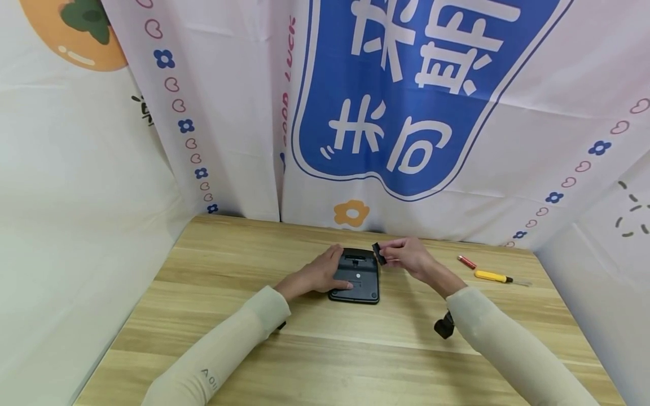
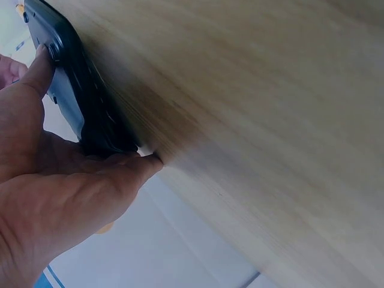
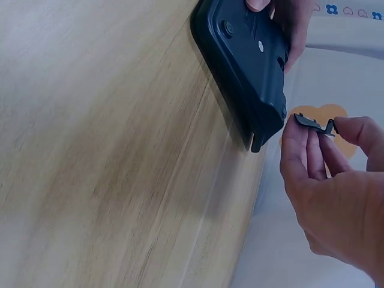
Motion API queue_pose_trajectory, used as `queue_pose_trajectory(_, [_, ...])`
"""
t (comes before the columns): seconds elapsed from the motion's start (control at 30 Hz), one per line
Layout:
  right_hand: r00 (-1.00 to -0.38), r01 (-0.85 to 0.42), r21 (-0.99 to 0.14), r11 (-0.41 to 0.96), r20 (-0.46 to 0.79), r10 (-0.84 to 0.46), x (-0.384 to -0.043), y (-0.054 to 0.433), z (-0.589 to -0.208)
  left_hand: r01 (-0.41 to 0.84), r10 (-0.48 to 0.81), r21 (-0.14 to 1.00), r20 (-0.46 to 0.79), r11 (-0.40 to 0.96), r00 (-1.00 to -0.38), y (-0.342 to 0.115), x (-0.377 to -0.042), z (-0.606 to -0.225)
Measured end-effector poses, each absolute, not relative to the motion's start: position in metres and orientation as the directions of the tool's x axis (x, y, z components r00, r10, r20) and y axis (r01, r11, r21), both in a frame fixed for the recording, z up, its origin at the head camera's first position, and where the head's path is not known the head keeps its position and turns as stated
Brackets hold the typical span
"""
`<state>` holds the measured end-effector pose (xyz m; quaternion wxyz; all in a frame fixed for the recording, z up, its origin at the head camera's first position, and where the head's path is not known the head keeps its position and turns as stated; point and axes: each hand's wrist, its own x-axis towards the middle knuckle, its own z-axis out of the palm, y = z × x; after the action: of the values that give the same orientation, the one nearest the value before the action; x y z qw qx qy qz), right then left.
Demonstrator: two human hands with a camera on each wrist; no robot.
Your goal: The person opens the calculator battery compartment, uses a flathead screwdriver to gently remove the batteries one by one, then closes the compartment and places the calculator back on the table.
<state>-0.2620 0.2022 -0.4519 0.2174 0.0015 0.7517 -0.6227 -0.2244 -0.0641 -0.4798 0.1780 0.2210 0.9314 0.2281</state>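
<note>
A black calculator-like device [image 1: 363, 290] lies back side up on the wooden table, its slot-like battery compartment [image 1: 355, 257] uncovered near the far edge. My left hand [image 1: 321, 273] holds it at the left side, thumb across the back and fingers along the edge. Just off its far right corner, my right hand [image 1: 410, 256] pinches a small black battery cover [image 3: 309, 123] between thumb and fingertips. In the right wrist view, a clip-like tab shows on that cover, apart from the device. The left wrist view shows the left thumb [image 2: 41, 72] on the back; the device's front is hidden.
A red battery [image 1: 466, 261] and a yellow-handled screwdriver [image 1: 491, 276] lie on the table to the right. Behind the table's far edge hangs a printed cloth [image 1: 244, 186], with pale cloth walls at both sides.
</note>
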Motion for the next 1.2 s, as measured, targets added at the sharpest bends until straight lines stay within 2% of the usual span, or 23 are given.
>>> queue_pose_trajectory(0.3, [-0.928, 0.174, -0.933, 0.313, -0.262, -0.264, -0.260, 0.195, -0.451, 0.316, 0.482, 0.504, -0.238, 0.804, -0.843, -0.063, -0.225, -0.480])
queue_pose_trajectory(0.57, [-0.935, 0.069, -0.893, 0.444, -0.213, -0.283, -0.258, 0.190, -0.448, 0.320, 0.487, 0.510, -0.234, 0.798, -0.842, -0.064, -0.225, -0.480])
queue_pose_trajectory(0.87, [-0.929, -0.168, -0.798, 0.579, -0.068, -0.364, -0.255, 0.185, -0.448, 0.308, 0.479, 0.513, -0.241, 0.801, -0.844, -0.064, -0.225, -0.481])
queue_pose_trajectory(1.2, [-0.895, -0.339, -0.719, 0.607, 0.048, -0.443, -0.253, 0.178, -0.446, 0.309, 0.483, 0.519, -0.240, 0.797, -0.842, -0.064, -0.224, -0.479])
